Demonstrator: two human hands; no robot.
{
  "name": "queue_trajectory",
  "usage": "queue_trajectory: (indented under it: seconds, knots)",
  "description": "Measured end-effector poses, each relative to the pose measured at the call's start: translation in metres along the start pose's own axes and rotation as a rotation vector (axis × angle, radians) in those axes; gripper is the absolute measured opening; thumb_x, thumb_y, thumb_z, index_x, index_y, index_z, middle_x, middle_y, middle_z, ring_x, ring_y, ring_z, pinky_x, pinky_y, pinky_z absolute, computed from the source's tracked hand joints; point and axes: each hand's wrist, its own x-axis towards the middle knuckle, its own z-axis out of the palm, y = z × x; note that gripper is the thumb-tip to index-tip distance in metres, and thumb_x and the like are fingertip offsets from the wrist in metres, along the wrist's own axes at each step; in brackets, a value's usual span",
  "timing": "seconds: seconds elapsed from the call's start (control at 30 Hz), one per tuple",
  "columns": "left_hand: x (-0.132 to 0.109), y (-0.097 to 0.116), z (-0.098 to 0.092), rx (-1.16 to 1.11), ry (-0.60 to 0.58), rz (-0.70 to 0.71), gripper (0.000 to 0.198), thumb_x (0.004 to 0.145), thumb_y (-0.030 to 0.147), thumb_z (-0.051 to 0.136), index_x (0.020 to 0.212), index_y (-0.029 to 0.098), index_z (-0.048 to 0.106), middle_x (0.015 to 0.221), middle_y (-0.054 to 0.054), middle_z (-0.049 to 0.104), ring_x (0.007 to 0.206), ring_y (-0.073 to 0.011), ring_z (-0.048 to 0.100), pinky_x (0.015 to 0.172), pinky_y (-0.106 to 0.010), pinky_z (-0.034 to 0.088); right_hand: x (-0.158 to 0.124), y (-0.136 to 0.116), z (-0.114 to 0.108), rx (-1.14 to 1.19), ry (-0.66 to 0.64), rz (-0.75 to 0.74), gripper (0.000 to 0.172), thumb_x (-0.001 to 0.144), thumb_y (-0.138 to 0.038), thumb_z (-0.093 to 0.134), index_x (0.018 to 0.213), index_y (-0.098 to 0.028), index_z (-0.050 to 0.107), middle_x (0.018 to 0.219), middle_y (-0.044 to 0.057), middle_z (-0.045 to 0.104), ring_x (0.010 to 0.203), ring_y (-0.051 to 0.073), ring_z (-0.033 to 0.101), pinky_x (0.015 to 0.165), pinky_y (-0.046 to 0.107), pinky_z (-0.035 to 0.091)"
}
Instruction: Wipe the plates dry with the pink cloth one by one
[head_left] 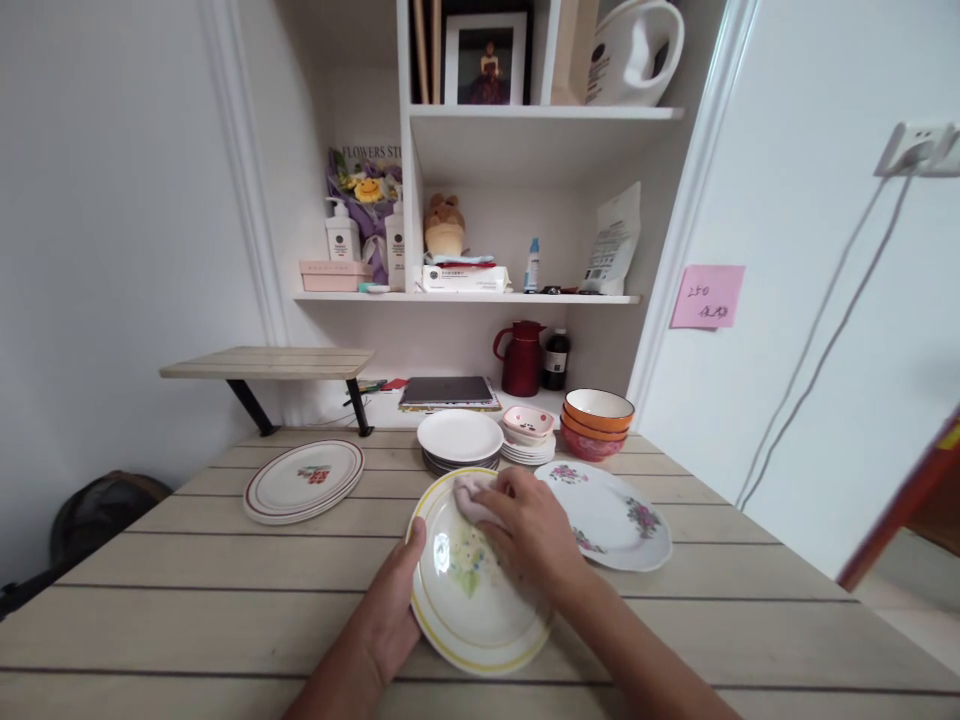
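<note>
A white plate (480, 630) with yellow rim bands and a flower print is tilted up in front of me. My left hand (394, 610) grips its left edge, with the thumb on the rim and the other fingers hidden behind. A crumpled pale cloth (471, 497) is pressed against the plate's upper face by my right hand (529, 525), whose fingers are closed on it. Just right of my right hand lies an oval white platter (619, 515) with pink flowers. Behind the held plate stands a stack of white-topped plates (460, 436).
Stacked plates with a red design (304, 480) lie at the left of the slatted table (247, 630). Small dishes (529, 425) and stacked orange and red bowls (596, 425) stand at the back right. Behind are a dark red jug (523, 360), a laptop (448, 389) and a raised wooden shelf (266, 363).
</note>
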Motion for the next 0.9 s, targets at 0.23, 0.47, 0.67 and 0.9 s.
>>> queue_trajectory:
  seconds: [0.23, 0.47, 0.67, 0.9]
  knots:
    - [-0.001, 0.003, -0.003, -0.026, 0.003, 0.06, 0.061, 0.088, 0.042, 0.052, 0.139, 0.011, 0.041, 0.122, -0.017, 0.064, 0.121, -0.0293, 0.054, 0.106, -0.043, 0.035, -0.017, 0.02, -0.015, -0.065, -0.195, 0.163, 0.025, 0.079, -0.025, 0.055, 0.103, -0.026, 0.06, 0.095, 0.004, 0.059, 0.071, 0.016, 0.054, 0.056, 0.025, 0.027]
    - [0.0, 0.006, -0.002, -0.056, -0.041, 0.027, 0.061, 0.089, 0.046, 0.05, 0.139, 0.013, 0.042, 0.122, -0.017, 0.064, 0.115, -0.0311, 0.058, 0.101, -0.044, 0.039, -0.028, -0.014, -0.015, 0.123, -0.446, -0.229, 0.017, 0.073, -0.023, 0.061, 0.09, -0.025, 0.057, 0.092, -0.001, 0.061, 0.074, 0.015, 0.055, 0.059, 0.025, 0.028]
    - [0.0, 0.002, 0.001, -0.022, -0.035, -0.005, 0.057, 0.088, 0.043, 0.052, 0.136, 0.013, 0.046, 0.118, -0.016, 0.066, 0.11, -0.0293, 0.061, 0.098, -0.041, 0.042, -0.017, -0.032, -0.003, 0.107, -0.319, -0.215, 0.021, 0.083, -0.031, 0.056, 0.104, -0.028, 0.058, 0.1, 0.001, 0.057, 0.081, 0.016, 0.055, 0.064, 0.026, 0.033]
    - [0.002, -0.004, -0.003, -0.022, -0.065, -0.035, 0.059, 0.088, 0.044, 0.052, 0.139, 0.017, 0.042, 0.122, -0.016, 0.064, 0.112, -0.0288, 0.06, 0.104, -0.042, 0.037, -0.004, -0.012, -0.004, -0.061, -0.048, 0.012, 0.022, 0.088, -0.036, 0.05, 0.107, -0.028, 0.06, 0.096, 0.004, 0.055, 0.08, 0.017, 0.054, 0.06, 0.025, 0.032]
